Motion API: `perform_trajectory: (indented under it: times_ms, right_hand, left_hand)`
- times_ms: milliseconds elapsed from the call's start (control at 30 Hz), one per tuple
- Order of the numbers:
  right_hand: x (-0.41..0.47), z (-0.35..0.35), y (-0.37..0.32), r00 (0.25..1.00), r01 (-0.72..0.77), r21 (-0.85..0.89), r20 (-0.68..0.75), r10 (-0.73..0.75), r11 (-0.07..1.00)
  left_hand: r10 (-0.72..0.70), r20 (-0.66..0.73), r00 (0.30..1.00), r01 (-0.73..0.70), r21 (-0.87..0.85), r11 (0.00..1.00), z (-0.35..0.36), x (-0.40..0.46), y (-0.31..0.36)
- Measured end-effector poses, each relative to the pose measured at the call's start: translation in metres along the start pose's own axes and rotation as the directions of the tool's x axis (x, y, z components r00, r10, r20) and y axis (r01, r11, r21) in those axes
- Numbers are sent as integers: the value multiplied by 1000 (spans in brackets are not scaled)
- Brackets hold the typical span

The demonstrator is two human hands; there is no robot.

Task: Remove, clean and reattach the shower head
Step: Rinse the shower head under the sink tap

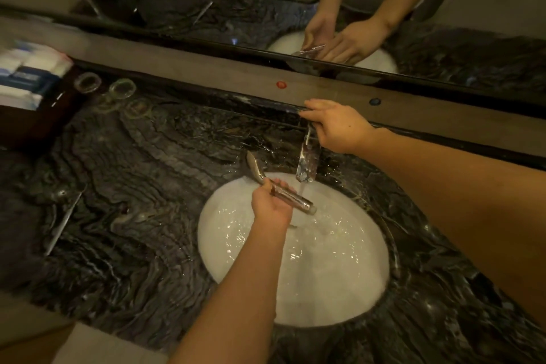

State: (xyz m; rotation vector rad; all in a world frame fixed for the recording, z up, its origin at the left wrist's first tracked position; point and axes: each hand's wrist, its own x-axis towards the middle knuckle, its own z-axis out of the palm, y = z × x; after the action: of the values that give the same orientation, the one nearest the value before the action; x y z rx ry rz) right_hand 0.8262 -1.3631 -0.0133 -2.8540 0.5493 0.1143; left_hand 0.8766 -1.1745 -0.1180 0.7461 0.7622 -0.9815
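Observation:
My left hand [271,203] grips the handle of a chrome shower head [291,195] over the white oval sink [236,260]. Its flat spray end [254,165] points up and to the left, over the countertop. Its threaded handle end sits under the water that runs from the chrome faucet [307,161]. My right hand [336,127] rests on the top of the faucet at its lever, fingers curled over it. Water pools and ripples in the basin.
A dark veined marble countertop [133,186] surrounds the sink. Two upturned glasses [121,89] and a stack of folded packets [26,77] stand at the back left. A thin metal rod [63,221] lies at the left. A mirror [266,9] runs along the back.

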Motion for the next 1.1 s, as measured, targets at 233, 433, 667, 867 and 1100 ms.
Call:
perform_trajectory:
  times_ms: [233,433,667,867,1100]
  right_hand:
    - [1,0,0,999,-25,14,30,25,1000]
    - [0,-1,-1,999,-32,10,28,31,999]
    - [0,-1,-1,1000,-23,17,18,23,1000]
    - [0,1,1,1000,-22,19,5,22,1000]
    - [1,3,3,1000,-22,26,5,22,999]
  left_hand:
    - [-141,76,987,112,305,946,-23,-29,-28]
    - [-303,132,944,263,252,931,-34,-32,-38]
    - [-448,182,875,423,161,892,-51,-33,-36]
    - [-521,221,824,506,125,853,-55,-33,-37]
    - [-513,206,833,480,190,856,-54,-31,-39]
